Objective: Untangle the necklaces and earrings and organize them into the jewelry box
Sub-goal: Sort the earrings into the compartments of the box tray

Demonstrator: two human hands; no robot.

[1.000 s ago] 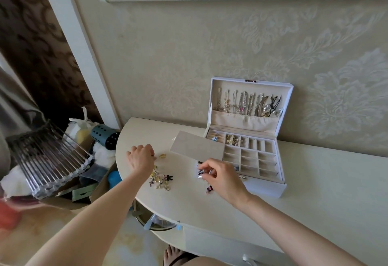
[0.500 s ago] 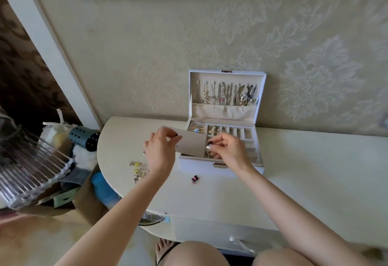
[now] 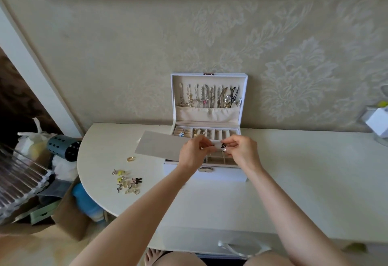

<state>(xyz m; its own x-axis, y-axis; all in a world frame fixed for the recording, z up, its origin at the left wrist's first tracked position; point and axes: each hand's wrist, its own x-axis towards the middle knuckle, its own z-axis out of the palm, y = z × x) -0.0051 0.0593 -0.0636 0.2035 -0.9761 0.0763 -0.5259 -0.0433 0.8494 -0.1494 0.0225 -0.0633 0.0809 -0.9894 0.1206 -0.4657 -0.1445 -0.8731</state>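
White leatherette jewelry box (image 3: 210,176) is set open on the surface (image 3: 294,181), hard against the patterned wall; lid stands upright. Metal clasp (image 3: 205,169) is seen at the front centre of the box. Lid lining is beige fabric, with a gathered pocket along its lower edge. Necklaces (image 3: 207,97) are hung in a row inside the lid: thin chains, beaded strands, one dark cord at the right end. The tray is divided into small rectangular velvet-like compartments; a few small pieces (image 3: 184,134) are seen in the back-left cells, detail too small to tell.

A flat grey rectangular panel (image 3: 161,145) is laid over the box's left edge, overhanging the surface.

Both hands are held over the middle of the tray. Left hand (image 3: 194,153): fingers pinched together at the tips toward the right hand. Right hand (image 3: 241,152): thumb and forefinger clamped on a small dark earring (image 3: 223,145), which is held just above the compartments. Whether the left fingers touch the same piece cannot be told.

Left of the box, on the surface: a small gold ring-shaped piece (image 3: 130,159) close to the panel's lower corner, and further forward a loose cluster of earrings (image 3: 128,183), mixed yellow, gold-tone, pink and black, irregular shapes, lying touching one another.

The surface is off-white, smooth, with a rounded left end. A drawer handle (image 3: 241,249) is visible below its front edge.
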